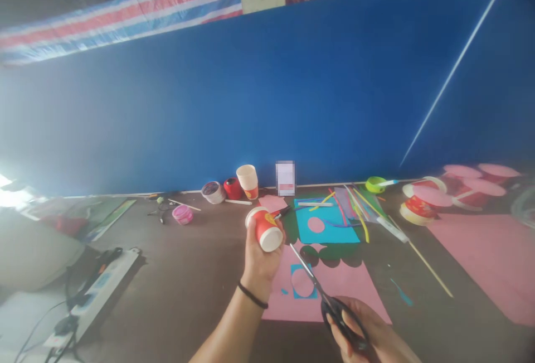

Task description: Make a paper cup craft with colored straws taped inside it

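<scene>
A red and white paper cup is in my left hand, tilted with its white base toward me; my fingers are wrapped round it. My right hand grips black-handled scissors, their blades pointing up and left, near the cup. Beneath them lies a pink sheet with scalloped cuts along its far edge. A small blue square with a round pink centre rests on that sheet. Farther back, a pink circle lies on a blue sheet.
Another paper cup stands at the back beside a red roll. Colored strips and a wooden stick lie right of centre. Cups with pink discs are at the right. A power strip sits at the left.
</scene>
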A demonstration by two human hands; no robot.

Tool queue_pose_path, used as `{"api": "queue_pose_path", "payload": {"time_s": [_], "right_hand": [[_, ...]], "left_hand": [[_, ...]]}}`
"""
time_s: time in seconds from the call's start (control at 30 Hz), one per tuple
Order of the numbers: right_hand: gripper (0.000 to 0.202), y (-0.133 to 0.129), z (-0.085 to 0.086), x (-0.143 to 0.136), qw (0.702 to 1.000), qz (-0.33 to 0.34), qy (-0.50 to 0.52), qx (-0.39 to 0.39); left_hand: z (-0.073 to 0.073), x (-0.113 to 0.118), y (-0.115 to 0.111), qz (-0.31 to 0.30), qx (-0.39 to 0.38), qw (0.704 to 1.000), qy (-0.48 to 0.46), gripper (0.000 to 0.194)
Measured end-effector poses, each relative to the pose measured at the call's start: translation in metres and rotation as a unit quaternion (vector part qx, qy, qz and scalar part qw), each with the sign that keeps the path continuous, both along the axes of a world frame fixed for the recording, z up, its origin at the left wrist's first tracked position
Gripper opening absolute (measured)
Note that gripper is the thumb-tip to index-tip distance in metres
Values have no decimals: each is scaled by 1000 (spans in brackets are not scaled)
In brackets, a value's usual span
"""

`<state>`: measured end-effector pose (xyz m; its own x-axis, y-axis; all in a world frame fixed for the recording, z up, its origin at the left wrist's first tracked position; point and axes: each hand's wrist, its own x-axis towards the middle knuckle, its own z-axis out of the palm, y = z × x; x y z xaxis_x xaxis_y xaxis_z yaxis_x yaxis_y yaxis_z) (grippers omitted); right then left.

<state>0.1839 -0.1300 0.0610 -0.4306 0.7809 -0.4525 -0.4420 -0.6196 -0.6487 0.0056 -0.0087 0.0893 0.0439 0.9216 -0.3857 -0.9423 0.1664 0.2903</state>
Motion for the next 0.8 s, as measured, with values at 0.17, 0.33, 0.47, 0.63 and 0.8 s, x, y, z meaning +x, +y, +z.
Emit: {"api": "queue_pose_path", "payload": {"time_s": [0.17, 0.33, 0.47, 0.63, 0.8], "right_hand": [[47, -1, 2, -23, 999, -5, 40, -20], [43, 5, -9, -24, 999, 30, 13, 5], [34, 13, -10, 10, 951, 1, -258, 171], [24, 20, -26, 84, 669, -77, -684, 281], [23, 26, -58, 119, 578, -43, -760, 294]], "left_hand": [[-1, 9, -7, -27, -4, 999, -35, 35], [0, 9, -10, -19, -4, 1000, -20, 38], [0, 3, -9, -5, 10, 1000, 10, 35], [-8, -5, -6, -10, -7, 1000, 17, 36], [-11, 5, -10, -34, -24, 999, 17, 36]]}}
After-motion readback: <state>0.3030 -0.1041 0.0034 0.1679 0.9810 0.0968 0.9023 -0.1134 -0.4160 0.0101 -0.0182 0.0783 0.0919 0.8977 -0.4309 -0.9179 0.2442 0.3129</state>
